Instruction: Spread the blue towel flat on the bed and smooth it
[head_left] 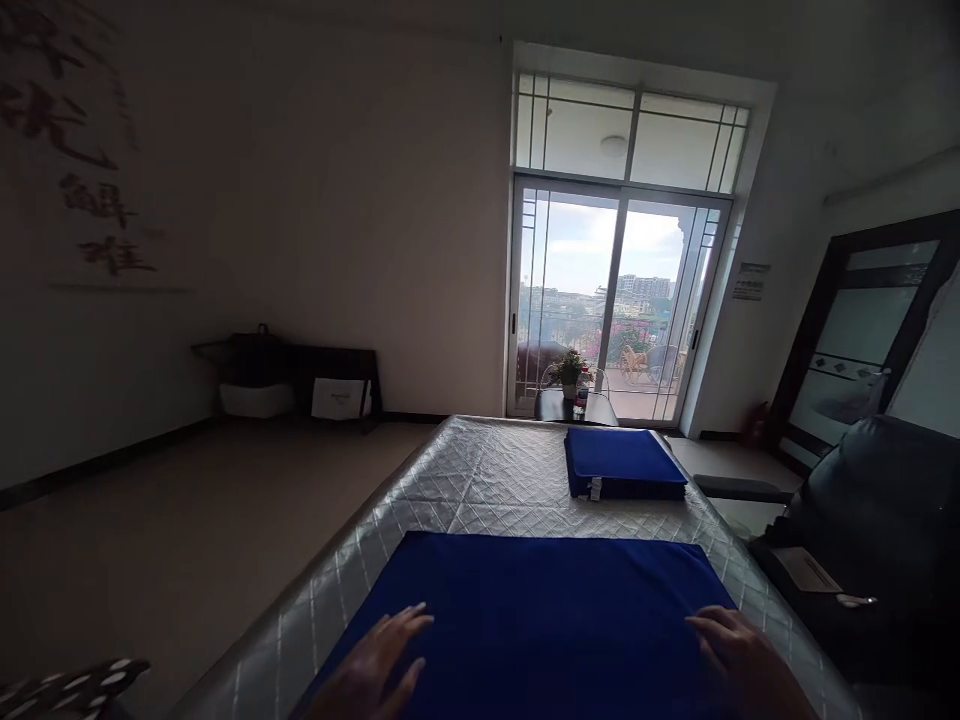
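**Both hands flat on the blue cloth**

So from my head cam I'm looking down a long table with a quilted silver cover [487, 470]. Right in front of me there's a blue cloth [540, 610] spread flat on it, taking up most of the near end. My left hand [375, 665] is lying palm-down on the cloth near its left edge, fingers spread and loose, not gripping anything. My right hand [742, 655] is doing the same over by the right edge, fingers flat on the fabric. The two hands are well apart, one on each side of the cloth.

Further up the table, toward the right, sits a stack of folded blue cloths [622, 462], well clear of the one I'm touching. Past the far end there's a small dark table with a potted plant [570, 372] and a bottle [581, 392], in front of a sliding glass door [615, 300]. A dark chair [877, 520] is off to my right.
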